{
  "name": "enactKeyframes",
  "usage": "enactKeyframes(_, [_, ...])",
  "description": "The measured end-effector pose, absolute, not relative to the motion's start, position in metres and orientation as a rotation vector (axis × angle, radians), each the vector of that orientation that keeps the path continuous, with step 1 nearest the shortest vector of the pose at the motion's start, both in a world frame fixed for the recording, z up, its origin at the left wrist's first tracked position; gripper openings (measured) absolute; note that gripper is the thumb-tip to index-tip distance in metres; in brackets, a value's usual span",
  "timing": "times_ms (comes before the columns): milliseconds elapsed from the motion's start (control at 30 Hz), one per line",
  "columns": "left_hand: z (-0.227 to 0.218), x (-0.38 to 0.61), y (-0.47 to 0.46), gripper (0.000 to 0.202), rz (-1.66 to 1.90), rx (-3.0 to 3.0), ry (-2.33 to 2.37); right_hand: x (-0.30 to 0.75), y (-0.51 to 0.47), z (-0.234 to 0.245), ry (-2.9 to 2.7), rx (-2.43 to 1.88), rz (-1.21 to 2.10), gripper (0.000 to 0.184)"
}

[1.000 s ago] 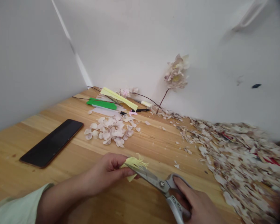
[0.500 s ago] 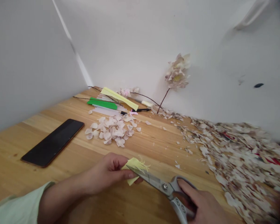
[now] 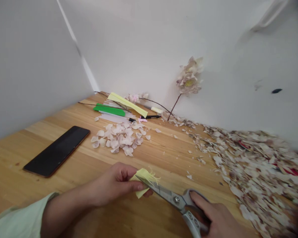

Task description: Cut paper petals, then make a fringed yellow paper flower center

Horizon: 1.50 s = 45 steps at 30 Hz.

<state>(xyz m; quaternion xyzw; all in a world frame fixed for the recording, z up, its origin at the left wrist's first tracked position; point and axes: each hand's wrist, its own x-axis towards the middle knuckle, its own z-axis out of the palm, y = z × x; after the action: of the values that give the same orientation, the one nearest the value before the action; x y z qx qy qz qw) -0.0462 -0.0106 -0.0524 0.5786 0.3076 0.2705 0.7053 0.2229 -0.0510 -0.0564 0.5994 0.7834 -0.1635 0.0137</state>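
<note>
Boxed in by white walls [image 3: 238,49], a wooden surface [image 3: 164,145] is being littered with cuttings: a broad heap of mottled paper scraps [image 3: 253,168] is spreading along the right side, well apart from the hands. A yellow paper piece [image 3: 142,178], fringed along one edge, is being pinched between the thumb and fingers of the left hand [image 3: 116,185], above the near part of the surface, with a pale green sleeve [image 3: 20,215] showing on that arm. Steel-bladed scissors [image 3: 176,198] are being gripped by the right hand [image 3: 221,219], its fingers curled around the grey handles, and the blades are touching the yellow paper. Ahead of the hands, a loose pile of pale pink petals [image 3: 119,138] is lying, with a dark phone [image 3: 56,151] off to its left. Beyond the petals, a green strip [image 3: 109,110], a yellow strip [image 3: 127,104] and a black marker [image 3: 152,116] are lying near the back wall — a cream-pink flower [image 3: 189,77] is being held up on a thin stem just beside it.
</note>
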Motion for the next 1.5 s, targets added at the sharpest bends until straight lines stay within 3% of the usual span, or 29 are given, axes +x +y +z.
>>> enactKeyframes(167, [-0.052,-0.046,-0.010,0.027,0.585,1.288,0.694,0.226,-0.049,-0.057,2.459,1.822,-0.652,0.018])
enactKeyframes(433, [-0.052,-0.047,-0.011,0.027,0.599,1.295,0.688,0.232,-0.053,-0.066,2.447,1.897,-0.647,0.032])
enactKeyframes(700, [-0.054,-0.048,-0.010,0.026,0.586,1.341,0.706,0.228,-0.049,-0.065,2.490,1.836,-0.554,0.017])
enactKeyframes(933, [-0.056,-0.047,-0.010,0.021,0.662,1.367,0.709,0.232,-0.051,-0.063,2.448,1.903,-0.480,0.061])
enactKeyframes(1500, [-0.057,-0.048,-0.011,0.018,0.672,1.402,0.724,0.229,-0.055,-0.072,2.626,1.872,-0.450,0.060])
